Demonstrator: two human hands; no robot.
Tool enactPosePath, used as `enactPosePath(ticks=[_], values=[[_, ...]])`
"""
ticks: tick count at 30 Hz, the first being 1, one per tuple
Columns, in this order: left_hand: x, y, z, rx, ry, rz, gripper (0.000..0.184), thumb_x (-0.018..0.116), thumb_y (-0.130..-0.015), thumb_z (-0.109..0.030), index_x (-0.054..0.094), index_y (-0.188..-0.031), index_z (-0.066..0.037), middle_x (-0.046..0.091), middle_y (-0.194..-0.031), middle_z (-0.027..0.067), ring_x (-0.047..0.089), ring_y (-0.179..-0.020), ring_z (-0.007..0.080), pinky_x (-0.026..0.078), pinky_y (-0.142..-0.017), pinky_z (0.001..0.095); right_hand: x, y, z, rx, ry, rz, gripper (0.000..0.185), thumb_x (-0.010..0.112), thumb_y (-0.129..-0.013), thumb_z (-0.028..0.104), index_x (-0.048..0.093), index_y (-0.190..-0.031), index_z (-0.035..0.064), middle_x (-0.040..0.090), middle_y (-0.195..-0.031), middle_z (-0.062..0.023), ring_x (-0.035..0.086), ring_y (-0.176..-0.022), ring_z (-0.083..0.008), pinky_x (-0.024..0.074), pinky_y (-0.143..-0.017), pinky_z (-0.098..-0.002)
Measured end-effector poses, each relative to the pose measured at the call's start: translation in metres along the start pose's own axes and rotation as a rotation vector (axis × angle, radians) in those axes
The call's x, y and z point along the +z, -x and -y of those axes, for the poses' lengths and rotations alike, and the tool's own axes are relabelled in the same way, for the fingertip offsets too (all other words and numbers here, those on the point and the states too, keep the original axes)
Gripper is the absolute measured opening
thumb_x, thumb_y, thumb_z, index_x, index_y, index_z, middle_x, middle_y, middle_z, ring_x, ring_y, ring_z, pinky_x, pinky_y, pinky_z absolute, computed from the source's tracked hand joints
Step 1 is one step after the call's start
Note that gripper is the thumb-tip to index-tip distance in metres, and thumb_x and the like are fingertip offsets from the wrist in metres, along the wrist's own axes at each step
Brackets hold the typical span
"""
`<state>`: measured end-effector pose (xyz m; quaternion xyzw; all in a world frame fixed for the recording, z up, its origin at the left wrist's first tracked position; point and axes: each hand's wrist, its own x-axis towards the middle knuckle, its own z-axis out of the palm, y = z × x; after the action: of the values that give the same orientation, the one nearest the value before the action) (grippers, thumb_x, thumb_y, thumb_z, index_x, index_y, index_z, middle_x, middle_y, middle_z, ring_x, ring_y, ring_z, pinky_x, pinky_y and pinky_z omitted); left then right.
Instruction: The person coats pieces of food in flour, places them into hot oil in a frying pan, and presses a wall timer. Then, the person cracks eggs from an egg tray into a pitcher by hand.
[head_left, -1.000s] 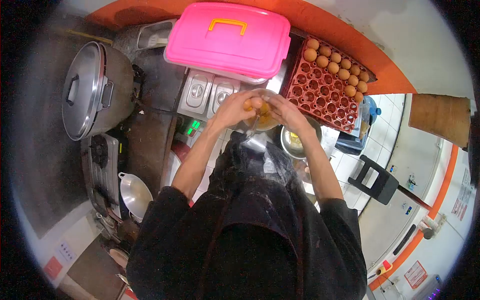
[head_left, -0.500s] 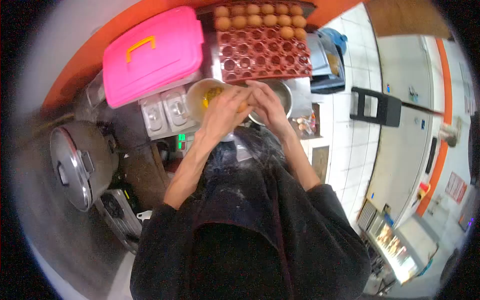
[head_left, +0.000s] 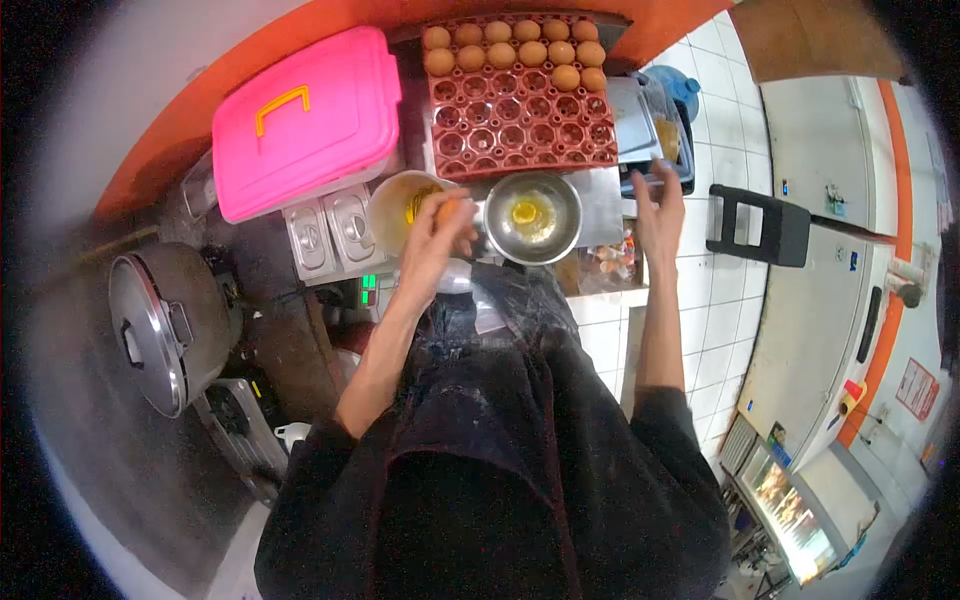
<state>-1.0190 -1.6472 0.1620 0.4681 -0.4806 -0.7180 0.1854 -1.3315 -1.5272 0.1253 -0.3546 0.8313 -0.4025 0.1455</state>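
Your left hand [head_left: 436, 235] with fingers clamped on an egg [head_left: 449, 211], its direction and long axis obscured, steel bowl [head_left: 503, 236] at three o'clock, your right hand [head_left: 660, 215] beyond, fingers apart.

Eggs [head_left: 499, 54] in tray [head_left: 525, 158], tray behind the right bowl [head_left: 563, 212], box [head_left: 320, 140] to the tray's left

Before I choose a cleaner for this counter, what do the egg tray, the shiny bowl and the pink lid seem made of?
Egg tray: probably plastic, glossy, judging by the highlights on its red moulded cups.
Shiny bowl: metal, perhaps stainless steel, smooth; its silvery wall catches bright reflections.
Pink lid: likely plastic, fairly smooth, given its even colour and rounded edges.
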Motion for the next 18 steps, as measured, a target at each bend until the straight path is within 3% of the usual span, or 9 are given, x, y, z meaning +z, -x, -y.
enactPosePath(ticks=[1,2,3,6,10,11,13,16,18], values=[[-0.006,0.001,0.006,0.023,0.160,-0.057,0.037,0.057,-0.100,-0.030,0.053,-0.126,-0.005,0.062,-0.099,0.0066,0.060,-0.075,0.0141,0.049,-0.066,0.0252,0.009,-0.020,0.034,0.041,-0.050,0.066,0.048,0.067,-0.091,0.026,0.056,-0.131,0.0024,0.060,-0.119,-0.0187,0.060,-0.099,-0.0270,0.0471,-0.088,-0.0365],[-0.010,0.002,0.009,0.050,0.321,-0.116,0.037,0.054,-0.101,-0.032,0.050,-0.128,-0.006,0.059,-0.100,0.0089,0.062,-0.077,0.0168,0.051,-0.068,0.0275,0.027,-0.046,0.036,-0.215,0.041,0.010,0.048,0.067,-0.091,0.025,0.055,-0.132,0.0027,0.059,-0.119,-0.0200,0.058,-0.099,-0.0292,0.0462,-0.089,-0.0376],[-0.014,0.006,0.004,0.021,0.331,-0.148,0.039,0.046,-0.104,-0.033,0.046,-0.132,-0.005,0.057,-0.111,0.0134,0.064,-0.080,0.0208,0.053,-0.069,0.0302,0.041,-0.068,0.048,-0.301,0.048,0.028,0.051,0.067,-0.090,0.023,0.052,-0.134,0.0036,0.059,-0.115,-0.0217,0.058,-0.096,-0.0343,0.0464,-0.088,-0.0409],[-0.034,0.017,0.003,-0.002,0.471,-0.201,0.039,0.045,-0.105,-0.031,0.044,-0.134,-0.005,0.057,-0.112,0.0146,0.065,-0.082,0.0229,0.054,-0.068,0.0325,0.078,-0.126,0.038,-0.573,0.198,0.098,0.052,0.069,-0.088,0.023,0.051,-0.134,0.0049,0.059,-0.112,-0.0223,0.057,-0.095,-0.0389,0.0458,-0.088,-0.0457],[-0.062,0.027,0.010,0.046,0.558,-0.307,0.033,0.043,-0.104,-0.032,0.046,-0.126,-0.007,0.058,-0.109,0.0138,0.064,-0.079,0.0228,0.053,-0.061,0.0330,0.081,-0.142,0.033,-0.606,0.249,0.136,0.046,0.075,-0.083,0.024,0.053,-0.118,0.0046,0.057,-0.109,-0.0228,0.056,-0.099,-0.0420,0.0450,-0.088,-0.0487],[-0.067,0.029,0.013,0.049,0.573,-0.338,0.033,0.043,-0.104,-0.032,0.046,-0.126,-0.007,0.058,-0.109,0.0138,0.064,-0.079,0.0228,0.053,-0.061,0.0330,0.076,-0.139,0.044,-0.481,0.253,0.154,0.044,0.077,-0.081,0.024,0.053,-0.113,0.0039,0.057,-0.107,-0.0223,0.055,-0.100,-0.0416,0.0453,-0.088,-0.0483],[-0.082,0.030,0.018,0.082,0.587,-0.313,0.033,0.046,-0.103,-0.033,0.049,-0.121,-0.006,0.058,-0.109,0.0115,0.061,-0.086,0.0219,0.052,-0.074,0.0331,0.077,-0.145,0.038,-0.457,0.210,0.217,0.043,0.076,-0.083,0.024,0.052,-0.113,0.0038,0.058,-0.107,-0.0227,0.057,-0.102,-0.0404,0.0458,-0.088,-0.0456],[-0.088,0.028,0.019,0.058,0.653,-0.396,0.031,0.046,-0.103,-0.034,0.049,-0.119,-0.008,0.058,-0.108,0.0105,0.058,-0.087,0.0200,0.049,-0.078,0.0339,0.075,-0.149,0.038,-0.448,0.147,0.292,0.039,0.070,-0.088,0.025,0.049,-0.112,0.0014,0.060,-0.107,-0.0243,0.058,-0.103,-0.0402,0.0456,-0.089,-0.0438],[-0.091,0.030,0.021,0.051,0.659,-0.354,0.031,0.045,-0.103,-0.035,0.049,-0.119,-0.009,0.057,-0.107,0.0096,0.057,-0.090,0.0183,0.049,-0.079,0.0339,0.077,-0.138,0.049,-0.384,0.129,0.106,0.037,0.064,-0.092,0.025,0.058,-0.117,-0.0020,0.061,-0.113,-0.0248,0.059,-0.103,-0.0393,0.0461,-0.090,-0.0431]])
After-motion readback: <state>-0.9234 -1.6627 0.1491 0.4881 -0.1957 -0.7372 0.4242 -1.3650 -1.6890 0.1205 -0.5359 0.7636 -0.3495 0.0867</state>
